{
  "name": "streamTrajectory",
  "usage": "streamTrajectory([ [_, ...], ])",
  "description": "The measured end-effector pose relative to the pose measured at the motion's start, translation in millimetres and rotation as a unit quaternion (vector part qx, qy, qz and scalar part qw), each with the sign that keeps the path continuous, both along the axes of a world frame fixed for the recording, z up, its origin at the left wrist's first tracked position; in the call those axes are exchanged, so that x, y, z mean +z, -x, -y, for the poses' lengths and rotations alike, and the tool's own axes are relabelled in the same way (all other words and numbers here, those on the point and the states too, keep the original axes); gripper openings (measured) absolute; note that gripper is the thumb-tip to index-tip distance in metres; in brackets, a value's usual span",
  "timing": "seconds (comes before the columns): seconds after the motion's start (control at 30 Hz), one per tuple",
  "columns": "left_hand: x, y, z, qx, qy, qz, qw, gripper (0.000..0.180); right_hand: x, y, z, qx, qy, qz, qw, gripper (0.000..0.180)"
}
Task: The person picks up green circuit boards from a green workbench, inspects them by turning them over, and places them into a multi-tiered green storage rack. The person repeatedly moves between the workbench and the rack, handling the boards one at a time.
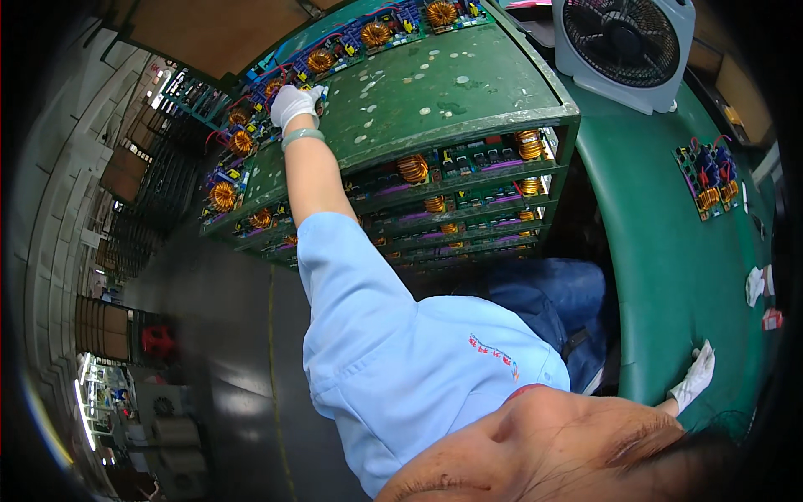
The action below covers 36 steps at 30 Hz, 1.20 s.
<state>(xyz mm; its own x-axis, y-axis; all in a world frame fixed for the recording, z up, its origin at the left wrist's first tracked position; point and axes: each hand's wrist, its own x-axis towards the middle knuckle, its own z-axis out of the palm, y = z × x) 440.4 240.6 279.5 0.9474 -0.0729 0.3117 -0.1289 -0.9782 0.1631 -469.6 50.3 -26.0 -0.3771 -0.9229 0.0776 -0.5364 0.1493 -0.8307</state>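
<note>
The left arm reaches far out, elbow nearly straight, bare from the short sleeve to the wrist. The left hand, in a white glove, looks partly curled, though it is too small to tell whether it grips. The right hand, also gloved, rests well apart, its fingers extended; most of the right forearm is hidden.

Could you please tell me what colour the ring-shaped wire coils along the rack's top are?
The ring-shaped wire coils are copper-orange, showing best in the head view.
</note>
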Motion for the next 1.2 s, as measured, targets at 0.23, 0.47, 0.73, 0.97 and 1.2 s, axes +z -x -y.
streamTrajectory([
  [0.23, -8.0, -21.6, -22.1, -0.096, 0.079, -0.036, 0.992, 0.060, 0.2, -3.8, -0.6, 0.003, -0.009, 0.016, 1.000, 0.040],
  [0.47, 0.3, -6.8, -8.1, -0.068, 0.018, -0.043, 0.997, 0.067, 11.4, -13.6, -5.5, 0.000, -0.012, -0.009, 1.000, 0.040],
  [0.73, -5.3, -13.7, -9.6, -0.073, 0.050, -0.048, 0.995, 0.060, -2.7, 2.4, 3.3, 0.002, 0.011, -0.046, 0.999, 0.041],
  [0.97, 39.7, 87.1, 12.1, -0.198, 0.075, 0.245, 0.946, 0.062, 12.6, -0.9, -4.8, -0.040, 0.055, 0.060, 0.996, 0.047],
  [1.2, 13.2, 296.2, 87.2, -0.740, 0.290, 0.335, 0.506, 0.037, 62.4, 22.5, -52.2, -0.121, 0.092, 0.131, 0.980, 0.061],
])
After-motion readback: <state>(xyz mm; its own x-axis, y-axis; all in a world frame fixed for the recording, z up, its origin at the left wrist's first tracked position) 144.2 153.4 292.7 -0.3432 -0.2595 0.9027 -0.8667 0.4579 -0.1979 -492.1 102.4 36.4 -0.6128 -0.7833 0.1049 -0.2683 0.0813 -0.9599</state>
